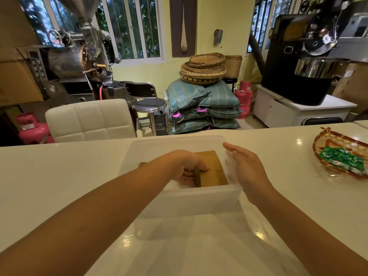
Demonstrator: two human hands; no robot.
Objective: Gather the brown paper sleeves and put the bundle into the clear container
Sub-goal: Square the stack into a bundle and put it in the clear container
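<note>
A bundle of brown paper sleeves (214, 169) lies inside the clear container (179, 204), which stands on the white counter in front of me. My left hand (189, 167) reaches down into the container and is shut on the bundle's left edge, thumb on top and fingers underneath. My right hand (247, 168) hovers over the container's right wall, fingers extended and apart, holding nothing. The left part of the bundle is hidden under my left hand.
A woven tray (336, 142) with green wrapped packets (344, 161) sits at the counter's right. A white padded chair back (89, 120) stands beyond the counter's far edge. Roasting machines, stacked sacks and baskets fill the room behind.
</note>
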